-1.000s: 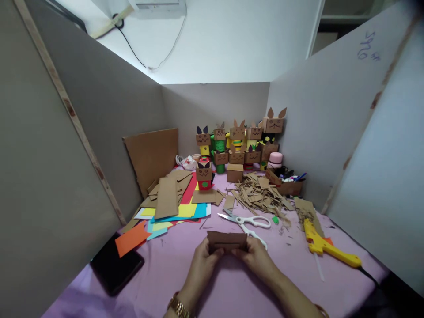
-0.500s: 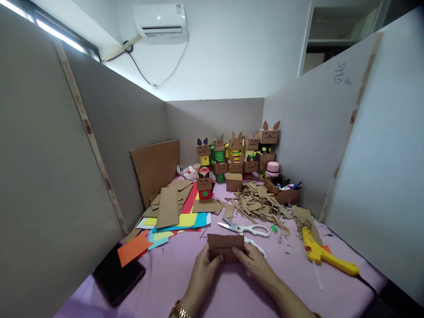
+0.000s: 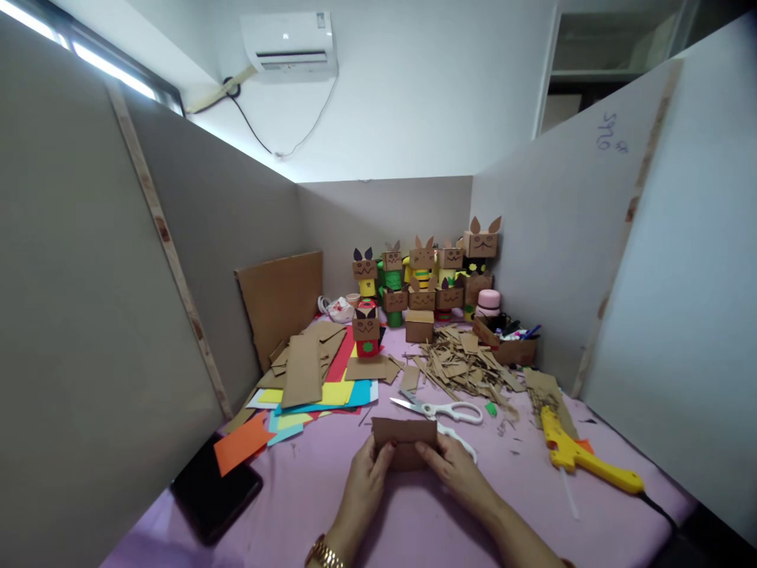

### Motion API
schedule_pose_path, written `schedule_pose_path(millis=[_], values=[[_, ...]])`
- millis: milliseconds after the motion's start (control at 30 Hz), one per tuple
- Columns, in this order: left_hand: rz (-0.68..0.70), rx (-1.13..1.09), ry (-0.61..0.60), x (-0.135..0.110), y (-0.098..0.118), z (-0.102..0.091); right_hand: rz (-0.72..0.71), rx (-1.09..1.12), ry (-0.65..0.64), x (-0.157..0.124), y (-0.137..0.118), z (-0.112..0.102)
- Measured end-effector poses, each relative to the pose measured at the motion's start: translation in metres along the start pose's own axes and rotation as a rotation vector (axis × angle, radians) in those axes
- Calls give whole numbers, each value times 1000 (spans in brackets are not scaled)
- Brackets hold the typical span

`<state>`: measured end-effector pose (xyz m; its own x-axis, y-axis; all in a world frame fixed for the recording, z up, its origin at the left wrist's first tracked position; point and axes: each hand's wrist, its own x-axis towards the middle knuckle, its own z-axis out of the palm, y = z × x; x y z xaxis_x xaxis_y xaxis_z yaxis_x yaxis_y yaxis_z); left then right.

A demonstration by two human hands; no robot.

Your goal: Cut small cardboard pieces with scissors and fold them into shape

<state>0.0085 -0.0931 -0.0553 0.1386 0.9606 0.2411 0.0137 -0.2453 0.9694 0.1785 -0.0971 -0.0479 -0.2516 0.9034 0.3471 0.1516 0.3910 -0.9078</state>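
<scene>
A creased piece of brown cardboard point(image 3: 405, 431) is held in front of me, just above the table's near part. My left hand point(image 3: 367, 477) grips its left end, the thumb pressed on the near face. At the right end my right hand point(image 3: 454, 467) pinches it, thumb also on the face. The fingers behind the cardboard are hidden. Just beyond it lie white-handled scissors point(image 3: 454, 412) with their blades apart. Another white handle point(image 3: 464, 446) shows partly behind my right hand.
A yellow glue gun point(image 3: 591, 461) lies at right on a cardboard scrap. Cardboard strips point(image 3: 461, 363) are heaped mid-table. Coloured paper point(image 3: 348, 392) and cardboard sheets lie left, a black phone-like slab point(image 3: 216, 493) nearer. Several cardboard animal figures point(image 3: 367, 331) stand at the back.
My left thumb has shifted upward along the cardboard's face. Both hands keep holding the cardboard in nearly the same place. The whole view has moved slightly.
</scene>
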Motion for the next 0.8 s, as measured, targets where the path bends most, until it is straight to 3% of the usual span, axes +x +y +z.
schedule_pose_path(millis=[500,633,800], values=[[-8,-67,-29,0,-3,-1,2,62,7,0,3,2],[-11,-56,-38,-1,-1,-1,3,192,-21,0,8,3],[-171,-219,-45,3,1,0,40,351,-45,1,9,6]])
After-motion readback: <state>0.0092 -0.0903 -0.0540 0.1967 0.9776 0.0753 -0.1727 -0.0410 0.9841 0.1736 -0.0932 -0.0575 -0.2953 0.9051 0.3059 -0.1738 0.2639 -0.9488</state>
